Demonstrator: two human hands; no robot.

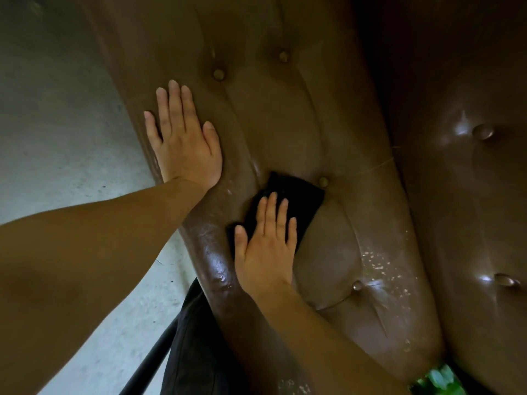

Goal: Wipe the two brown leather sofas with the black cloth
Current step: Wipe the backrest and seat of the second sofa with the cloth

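A brown leather sofa [288,115] with tufted buttons fills the middle of the head view. Beside it on the right is a second brown leather sofa [470,195], shiny and also buttoned. The folded black cloth [296,198] lies flat on the first sofa's surface, just left of a button. My right hand [263,252] presses flat on the cloth with fingers spread. My left hand [184,138] rests flat and open on the sofa's left edge, holding nothing. Wet droplets and streaks [379,266] show on the leather right of the cloth.
A grey concrete floor [57,124] lies to the left of the sofa. Dark fabric and a black bar [159,352] sit at the bottom, near the sofa's edge. A bit of green [436,379] shows at the bottom right.
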